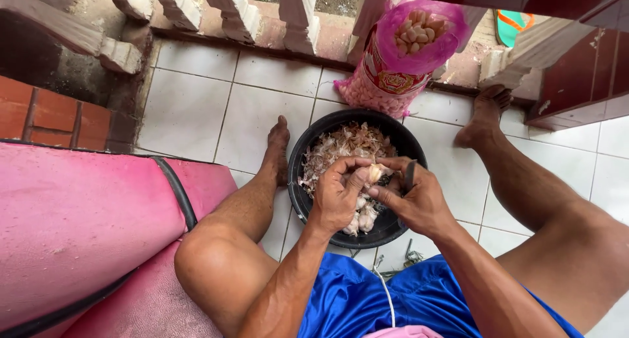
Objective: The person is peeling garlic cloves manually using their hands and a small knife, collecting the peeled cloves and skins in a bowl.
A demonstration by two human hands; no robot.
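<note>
Left hand [337, 194] pinches a garlic clove [374, 173] over the black bowl [308, 207] on the tiled floor [196, 109]; right hand [416, 197] grips a small knife [409, 175], blade close to the left fingers, so I'd say a slip could nick them. Count: one bowl, one knife, one pink mesh bag of garlic [400, 56], cloves and skins too many to count.

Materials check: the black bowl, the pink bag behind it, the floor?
Bowl: likely plastic, black, dull sheen on a thin rim. Bag: thin pink plastic film, see-through, garlic cloves showing inside. Floor: glazed white ceramic tile by its look, with grout lines and a soft gloss.
</note>
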